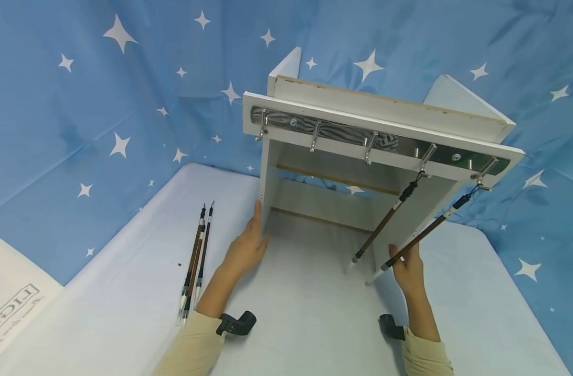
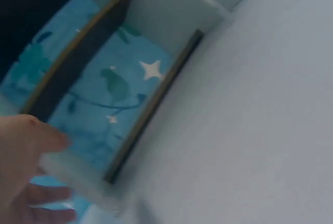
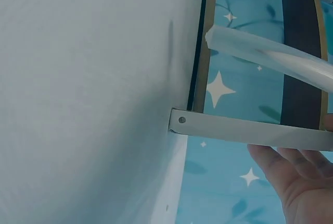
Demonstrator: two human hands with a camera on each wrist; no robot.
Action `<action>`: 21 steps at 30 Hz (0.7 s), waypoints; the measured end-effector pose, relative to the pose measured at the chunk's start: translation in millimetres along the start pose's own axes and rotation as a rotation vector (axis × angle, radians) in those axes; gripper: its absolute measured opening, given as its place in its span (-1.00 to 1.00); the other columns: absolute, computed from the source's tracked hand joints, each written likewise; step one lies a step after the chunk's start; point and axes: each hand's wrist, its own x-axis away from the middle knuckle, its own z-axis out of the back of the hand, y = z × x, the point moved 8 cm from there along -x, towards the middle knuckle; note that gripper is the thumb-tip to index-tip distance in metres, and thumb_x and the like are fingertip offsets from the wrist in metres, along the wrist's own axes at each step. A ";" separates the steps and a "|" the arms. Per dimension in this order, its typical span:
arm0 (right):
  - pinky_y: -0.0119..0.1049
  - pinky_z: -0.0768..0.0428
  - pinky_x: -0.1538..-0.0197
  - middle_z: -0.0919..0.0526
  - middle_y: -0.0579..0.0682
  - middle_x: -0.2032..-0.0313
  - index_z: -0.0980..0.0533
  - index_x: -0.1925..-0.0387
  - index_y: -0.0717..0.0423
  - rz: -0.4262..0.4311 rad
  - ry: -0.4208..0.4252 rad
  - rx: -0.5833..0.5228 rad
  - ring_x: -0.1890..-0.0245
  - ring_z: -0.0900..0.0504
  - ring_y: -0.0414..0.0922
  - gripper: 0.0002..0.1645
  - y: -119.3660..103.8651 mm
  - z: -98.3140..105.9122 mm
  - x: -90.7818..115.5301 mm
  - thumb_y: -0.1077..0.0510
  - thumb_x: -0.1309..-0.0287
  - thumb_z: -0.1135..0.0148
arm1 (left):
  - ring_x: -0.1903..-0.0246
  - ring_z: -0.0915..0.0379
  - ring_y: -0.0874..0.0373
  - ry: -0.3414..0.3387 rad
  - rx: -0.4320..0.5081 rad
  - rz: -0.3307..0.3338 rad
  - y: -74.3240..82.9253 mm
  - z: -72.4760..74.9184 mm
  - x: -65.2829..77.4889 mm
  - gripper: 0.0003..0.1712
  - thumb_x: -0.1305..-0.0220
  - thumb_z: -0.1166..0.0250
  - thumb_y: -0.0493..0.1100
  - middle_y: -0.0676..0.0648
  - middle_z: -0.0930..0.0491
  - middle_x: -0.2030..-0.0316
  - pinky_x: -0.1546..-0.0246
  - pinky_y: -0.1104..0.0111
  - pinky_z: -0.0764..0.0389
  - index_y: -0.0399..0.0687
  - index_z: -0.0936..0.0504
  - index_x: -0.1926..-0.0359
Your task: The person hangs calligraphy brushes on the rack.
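A white wooden rack (image 1: pixel 324 209) stands on the table, with a metal strip of several hooks (image 1: pixel 372 148) along its top front. From the two rightmost hooks hang brushes with brown handles, one brush (image 1: pixel 382 222) further in and another brush (image 1: pixel 427 230) nearer the right side. My left hand (image 1: pixel 246 248) is at the rack's left side panel, fingers extended outside and thumb on the inner side; contact is blurred in the left wrist view. My right hand (image 1: pixel 408 266) holds the right side panel (image 3: pixel 250 130) between thumb and fingers, partly behind the hanging brush.
Several more brushes (image 1: pixel 196 261) lie on the white tabletop (image 1: pixel 305 324) left of my left hand. A small dark speck is near them. A printed white sheet (image 1: pixel 14 297) is at the far left. Blue cloth (image 1: pixel 174 78) with white stars hangs behind the table.
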 end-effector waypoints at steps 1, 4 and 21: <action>0.23 -0.42 0.01 -0.41 0.40 -0.06 -0.08 -0.23 0.20 0.007 -0.001 0.000 -0.03 -0.42 0.37 -0.45 -0.7 -0.7 0.2 0.27 -0.24 0.04 | 0.38 -0.56 -0.06 -0.055 -0.012 0.002 -1.0 4.7 3.0 0.05 -0.29 -0.10 -0.15 -0.27 -0.11 -0.33 0.55 0.32 -0.55 0.22 0.59 -0.37; 0.25 -0.41 0.02 -0.41 0.41 -0.05 -0.07 -0.23 0.22 0.021 0.004 0.009 -0.01 -0.42 0.39 -0.44 -1.4 -1.5 0.7 0.29 -0.23 0.05 | 0.01 -0.47 -0.17 -0.154 -0.042 0.002 -8.2 22.9 12.2 0.03 -0.31 -0.09 -0.07 -0.26 -0.08 -0.34 0.29 0.13 -0.59 0.26 0.59 -0.36; 0.29 -0.39 0.02 -0.38 0.46 -0.07 -0.07 -0.22 0.21 0.006 -0.002 0.022 -0.01 -0.41 0.42 -0.46 2.0 -1.6 0.5 0.27 -0.24 0.05 | 0.72 -0.32 0.16 -0.525 -0.127 0.505 -121.7 73.6 18.8 -0.03 -0.26 -0.14 0.00 -0.17 -0.50 0.55 0.69 0.36 -0.43 -0.27 0.28 -0.40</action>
